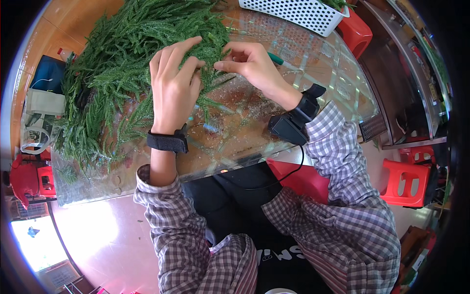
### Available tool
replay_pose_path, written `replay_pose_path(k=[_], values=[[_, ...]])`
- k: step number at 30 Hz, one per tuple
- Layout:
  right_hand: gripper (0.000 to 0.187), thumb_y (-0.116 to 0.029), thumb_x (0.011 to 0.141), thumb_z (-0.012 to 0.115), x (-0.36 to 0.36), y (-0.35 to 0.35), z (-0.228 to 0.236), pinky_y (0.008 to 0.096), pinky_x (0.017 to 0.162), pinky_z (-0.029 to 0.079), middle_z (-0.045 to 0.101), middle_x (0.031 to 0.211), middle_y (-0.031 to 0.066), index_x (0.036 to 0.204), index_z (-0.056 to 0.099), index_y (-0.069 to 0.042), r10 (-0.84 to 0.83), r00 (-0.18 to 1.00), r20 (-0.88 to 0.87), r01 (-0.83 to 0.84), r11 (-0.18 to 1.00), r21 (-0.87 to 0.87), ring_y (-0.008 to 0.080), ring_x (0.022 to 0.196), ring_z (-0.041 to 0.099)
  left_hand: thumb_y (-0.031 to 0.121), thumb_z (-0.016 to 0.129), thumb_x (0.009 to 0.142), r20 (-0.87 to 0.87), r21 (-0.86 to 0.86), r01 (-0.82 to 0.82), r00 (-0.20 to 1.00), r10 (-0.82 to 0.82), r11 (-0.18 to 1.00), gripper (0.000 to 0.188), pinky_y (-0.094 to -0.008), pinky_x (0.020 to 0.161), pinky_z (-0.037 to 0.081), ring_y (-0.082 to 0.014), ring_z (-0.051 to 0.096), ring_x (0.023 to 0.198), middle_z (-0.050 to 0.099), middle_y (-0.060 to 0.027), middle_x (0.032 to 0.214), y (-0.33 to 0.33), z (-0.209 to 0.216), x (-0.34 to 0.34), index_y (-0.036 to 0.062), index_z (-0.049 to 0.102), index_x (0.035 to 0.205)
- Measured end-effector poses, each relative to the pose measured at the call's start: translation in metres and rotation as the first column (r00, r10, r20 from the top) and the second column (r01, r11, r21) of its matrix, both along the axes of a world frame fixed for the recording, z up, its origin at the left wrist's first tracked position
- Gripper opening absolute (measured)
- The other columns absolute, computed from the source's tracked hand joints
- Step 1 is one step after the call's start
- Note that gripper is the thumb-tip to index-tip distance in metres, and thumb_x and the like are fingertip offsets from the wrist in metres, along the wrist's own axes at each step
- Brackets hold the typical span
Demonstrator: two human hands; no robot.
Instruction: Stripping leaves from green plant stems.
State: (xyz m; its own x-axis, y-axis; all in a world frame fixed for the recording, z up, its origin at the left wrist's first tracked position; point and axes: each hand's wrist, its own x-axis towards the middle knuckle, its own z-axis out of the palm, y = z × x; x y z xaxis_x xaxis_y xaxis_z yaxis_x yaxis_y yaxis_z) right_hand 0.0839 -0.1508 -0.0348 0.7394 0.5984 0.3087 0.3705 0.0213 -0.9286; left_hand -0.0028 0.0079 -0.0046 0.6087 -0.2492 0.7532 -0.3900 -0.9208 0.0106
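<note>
A large heap of needle-leaved green sprigs [122, 68] covers the far left of the glass-topped table [230, 132]. My left hand [174, 81] is at the heap's right edge, index finger and thumb bent together at a green sprig [209, 78], other fingers stretched loosely over the greenery. Its thumb is mostly hidden. Facing it from the right, my right hand [249, 66] pinches the upper part of the sprig between thumb and index finger. Just beyond the right hand lies a tool with a green handle [275, 58], partly covered by that hand.
A white perforated basket [303, 17] stands at the far right, beside a red stool [356, 32]. Another red stool [406, 183] is on the floor to the right. Bags [45, 103] sit beyond the table's left edge. A black cable [293, 169] hangs from my right wrist device.
</note>
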Motion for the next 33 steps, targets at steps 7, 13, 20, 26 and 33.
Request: replay_pose_path(k=[7,13,20,26,33], values=[[0.013,-0.01,0.081,0.066,-0.003,0.0,0.002,0.0195,0.06,0.039,0.059,0.072,-0.0024,0.088,0.062,0.0,0.008,0.999,-0.047,-0.006,0.998,0.057,0.0017,0.068,0.051,-0.006,0.057,0.061,-0.037,0.004,0.04,0.999,-0.04,0.999,0.015,-0.041,0.091,0.036,-0.0275,0.052,0.104,0.056,-0.007,0.113,0.003,0.003,-0.001,0.0001,0.054,0.075],[0.013,-0.014,0.083,0.065,-0.001,0.001,-0.001,0.0202,0.059,0.038,0.058,0.071,-0.0032,0.083,0.064,-0.002,0.093,0.982,-0.167,-0.076,0.992,0.101,0.0021,0.065,0.048,-0.005,0.055,0.062,0.008,0.056,0.078,0.997,-0.078,0.995,0.012,-0.0441,0.096,0.033,-0.0255,0.051,0.109,0.056,-0.006,0.115,-0.002,0.006,-0.005,0.0002,0.053,0.072],[0.014,-0.016,0.083,0.066,0.002,-0.005,0.007,0.0201,0.058,0.038,0.059,0.07,-0.0031,0.08,0.066,-0.002,0.164,0.966,-0.2,-0.163,0.986,0.023,0.0025,0.064,0.048,-0.003,0.054,0.067,-0.064,0.17,0.092,0.995,-0.083,0.981,0.01,-0.0492,0.101,0.028,-0.0218,0.048,0.115,0.057,-0.0043,0.116,-0.004,0.007,-0.006,0.0035,0.052,0.074],[0.014,-0.016,0.082,0.066,0.001,-0.007,0.006,0.0202,0.057,0.036,0.06,0.069,-0.003,0.084,0.068,-0.003,0.156,0.974,-0.166,-0.158,0.987,0.002,0.0028,0.064,0.048,-0.001,0.054,0.071,-0.073,0.193,0.103,0.993,-0.09,0.976,0.009,-0.0519,0.103,0.024,-0.0211,0.047,0.119,0.058,-0.0025,0.117,-0.009,0.007,-0.009,0.0052,0.051,0.076],[0.013,-0.015,0.082,0.067,0.003,-0.006,0.01,0.0193,0.056,0.036,0.06,0.069,-0.0029,0.085,0.069,-0.002,0.111,0.991,-0.072,-0.111,0.994,0.003,0.002,0.063,0.047,0.0,0.054,0.072,-0.032,0.239,0.103,0.995,-0.098,0.966,0.012,-0.0543,0.104,0.021,-0.0206,0.047,0.118,0.058,0.0012,0.117,-0.004,0.006,-0.005,0.0056,0.052,0.081]])
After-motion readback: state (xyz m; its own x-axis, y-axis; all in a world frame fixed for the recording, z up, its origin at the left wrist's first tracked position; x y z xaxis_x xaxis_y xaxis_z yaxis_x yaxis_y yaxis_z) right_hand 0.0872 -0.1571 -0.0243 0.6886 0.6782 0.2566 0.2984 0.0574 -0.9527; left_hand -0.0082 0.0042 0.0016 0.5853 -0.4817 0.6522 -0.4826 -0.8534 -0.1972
